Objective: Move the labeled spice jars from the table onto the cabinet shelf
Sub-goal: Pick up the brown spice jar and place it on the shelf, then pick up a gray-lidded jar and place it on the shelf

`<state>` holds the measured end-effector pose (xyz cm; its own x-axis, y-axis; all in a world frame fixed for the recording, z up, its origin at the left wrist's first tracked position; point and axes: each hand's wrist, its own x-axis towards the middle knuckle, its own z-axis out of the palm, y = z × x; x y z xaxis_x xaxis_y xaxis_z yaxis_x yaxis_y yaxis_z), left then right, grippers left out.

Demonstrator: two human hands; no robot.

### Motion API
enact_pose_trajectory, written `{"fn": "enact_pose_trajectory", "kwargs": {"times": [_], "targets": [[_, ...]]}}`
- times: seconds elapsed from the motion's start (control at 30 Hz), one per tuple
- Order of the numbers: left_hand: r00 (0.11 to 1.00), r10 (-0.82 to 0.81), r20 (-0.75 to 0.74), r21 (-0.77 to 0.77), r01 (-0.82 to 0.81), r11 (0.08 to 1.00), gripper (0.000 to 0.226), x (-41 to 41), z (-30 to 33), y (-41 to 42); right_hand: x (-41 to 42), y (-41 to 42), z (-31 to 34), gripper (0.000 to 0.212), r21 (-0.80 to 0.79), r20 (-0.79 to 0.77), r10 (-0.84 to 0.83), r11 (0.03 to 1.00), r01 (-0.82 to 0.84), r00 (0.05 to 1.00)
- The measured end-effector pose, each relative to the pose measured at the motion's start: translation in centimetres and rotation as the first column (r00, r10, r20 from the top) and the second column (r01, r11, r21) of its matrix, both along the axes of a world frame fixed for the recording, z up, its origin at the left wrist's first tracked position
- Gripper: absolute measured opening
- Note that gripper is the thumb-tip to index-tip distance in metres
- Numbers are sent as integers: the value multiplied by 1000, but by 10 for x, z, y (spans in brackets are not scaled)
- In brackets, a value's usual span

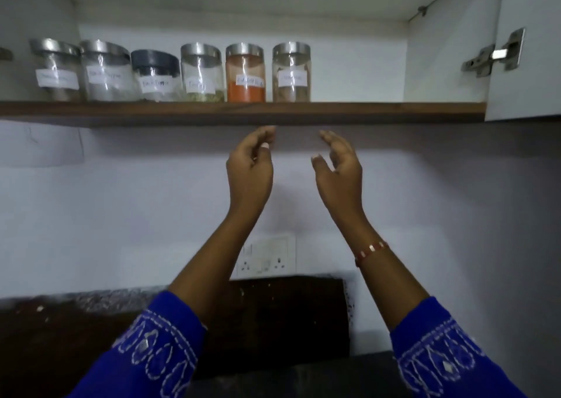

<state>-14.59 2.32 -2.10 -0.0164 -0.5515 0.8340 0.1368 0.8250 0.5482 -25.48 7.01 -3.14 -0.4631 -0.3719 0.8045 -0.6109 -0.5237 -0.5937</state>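
Several clear labeled spice jars stand in a row on the wooden cabinet shelf [394, 110]. The rightmost jar [291, 72] holds brown pieces, and next to it a jar of red-orange powder [246, 74] stands upright. Further left are a jar with green pods [202, 74], a dark-lidded jar [156, 75] and two more steel-lidded jars [106, 71] [56, 69]. Just below the shelf edge, under the two rightmost jars, my left hand [250, 167] and my right hand [340, 167] are raised with palms facing each other. Both hold nothing, fingers loosely curved.
The shelf is bare to the right of the jars up to the cabinet side wall. The open cabinet door [528, 45] with its hinge [493, 54] hangs at the right. A wall socket [267, 256] sits below, above a dark counter [288, 312].
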Motion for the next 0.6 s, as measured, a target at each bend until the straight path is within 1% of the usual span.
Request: {"fn": "enact_pose_trajectory", "kwargs": {"times": [0.03,0.1,0.23,0.33,0.43,0.5,0.6], "targets": [[1000,-11,-25,52,12,999,31,6,-15,7,4,6,-17,39,11,29,10,1000,-10,1000],[1000,-2,-28,128,6,992,31,16,-45,17,15,17,-51,38,40,78,34,999,-37,996],[1000,-18,16,261,13,965,31,36,-99,36,37,36,-117,38,135,132,68,987,-86,989],[997,-10,82,336,-18,942,30,52,-138,47,53,47,-163,37,230,190,87,965,-130,978],[996,-28,88,418,-12,908,30,70,-174,57,67,57,-209,39,290,259,103,940,-178,960],[996,-39,86,466,-5,885,32,82,-196,61,77,63,-238,39,327,302,98,924,-200,948],[994,-48,103,541,-16,841,33,100,-229,65,92,69,-277,39,431,377,51,874,-224,925]]}}
